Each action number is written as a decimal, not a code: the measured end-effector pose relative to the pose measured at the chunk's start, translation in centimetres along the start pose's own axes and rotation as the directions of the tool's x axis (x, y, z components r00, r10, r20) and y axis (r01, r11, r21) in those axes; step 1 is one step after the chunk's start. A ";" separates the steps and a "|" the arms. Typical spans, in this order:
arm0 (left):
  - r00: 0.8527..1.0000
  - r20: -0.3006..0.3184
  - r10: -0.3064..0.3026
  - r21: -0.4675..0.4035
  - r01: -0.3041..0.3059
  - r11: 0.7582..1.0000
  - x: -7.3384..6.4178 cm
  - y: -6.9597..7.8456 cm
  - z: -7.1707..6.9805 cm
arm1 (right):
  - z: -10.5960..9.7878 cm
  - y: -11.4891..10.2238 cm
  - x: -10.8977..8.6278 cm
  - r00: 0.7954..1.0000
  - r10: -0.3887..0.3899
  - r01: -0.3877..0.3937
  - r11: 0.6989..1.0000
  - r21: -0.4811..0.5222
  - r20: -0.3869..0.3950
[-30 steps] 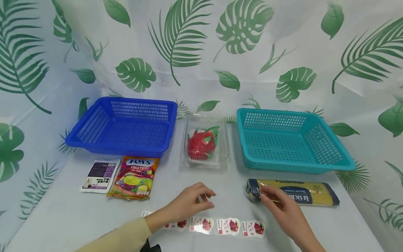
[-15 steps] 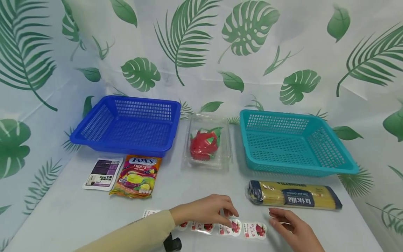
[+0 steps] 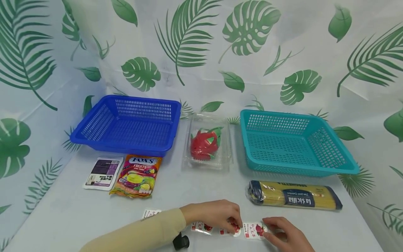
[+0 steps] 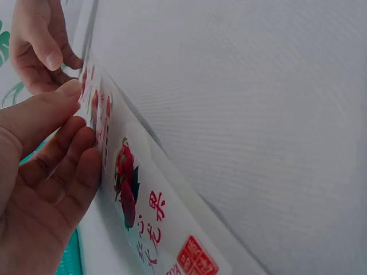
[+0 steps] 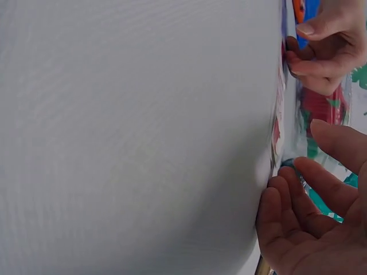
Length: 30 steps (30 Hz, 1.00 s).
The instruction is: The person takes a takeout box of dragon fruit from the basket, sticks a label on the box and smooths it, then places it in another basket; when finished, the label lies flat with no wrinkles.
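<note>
The strip of labels (image 3: pixel 201 228) lay flat on the near part of the table (image 3: pixel 189 189), its long axis running left to right, the right end slightly nearer the person. Each visible label carried red lettering on its left and a red fruit print towards its right. The backing appeared thin, smooth and glossy; the label edges were scalloped around the fruit.

The left hand (image 3: pixel 217 213) was over the strip's right half, fingers bent and thumb near them (whether they gripped the film could not be told). A beige sleeve (image 3: pixel 141 229) covered that forearm, with a black device (image 3: pixel 181 241) below the cuff. The right hand (image 3: pixel 284 232) was at the strip's right end, loosely bent, thumb standing apart from the fingers.

Beyond the right hand, a spaghetti pack (image 3: pixel 294 195) lay nearly parallel to the strip, its clear, crumpled end pointing left. Further back stood a clear plastic box (image 3: pixel 204 120) containing a red and green dragon fruit (image 3: pixel 204 145), between a blue basket (image 3: pixel 126 148) and a teal basket (image 3: pixel 299 170), both of perforated plastic. Before the blue basket lay a glossy candy bag (image 3: pixel 136 176) and a flat white-and-purple pouch (image 3: pixel 104 174), side by side.
</note>
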<state>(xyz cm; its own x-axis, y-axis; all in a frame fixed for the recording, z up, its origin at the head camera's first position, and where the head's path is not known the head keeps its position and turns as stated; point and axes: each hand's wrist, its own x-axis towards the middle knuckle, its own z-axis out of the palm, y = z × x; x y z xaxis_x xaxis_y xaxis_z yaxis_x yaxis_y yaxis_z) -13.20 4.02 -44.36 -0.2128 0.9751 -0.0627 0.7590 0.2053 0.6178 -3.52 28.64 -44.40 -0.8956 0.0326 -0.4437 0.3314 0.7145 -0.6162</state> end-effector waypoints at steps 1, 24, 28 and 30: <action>1.000 0.001 0.001 0.013 -0.001 1.000 0.0 -0.1 0.1 | 0.0 0.0 0.0 1.000 0.002 -0.002 1.000 -0.009 0.004; 0.999 0.000 -0.055 -0.009 0.055 0.998 0.8 -0.2 0.5 | 0.0 0.3 0.8 0.986 -0.141 0.152 0.979 -0.133 0.088; 0.998 0.001 -0.066 -0.018 0.066 0.998 0.9 -0.2 0.4 | 0.2 0.4 0.8 0.983 -0.171 0.180 0.971 -0.154 0.070; 0.997 0.004 -0.078 -0.026 0.078 0.997 0.9 -0.1 0.3 | 0.3 0.4 0.8 0.982 -0.183 0.190 0.968 -0.165 0.055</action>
<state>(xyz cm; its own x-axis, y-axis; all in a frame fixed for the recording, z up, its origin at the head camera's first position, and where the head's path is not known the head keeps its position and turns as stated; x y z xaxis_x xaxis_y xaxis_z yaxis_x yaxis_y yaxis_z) -13.24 4.89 -44.74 -0.2682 0.9566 -0.1139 0.7239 0.2782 0.6313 -4.05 28.72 -45.17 -0.9235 -0.1369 -0.3582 0.1017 0.8131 -0.5732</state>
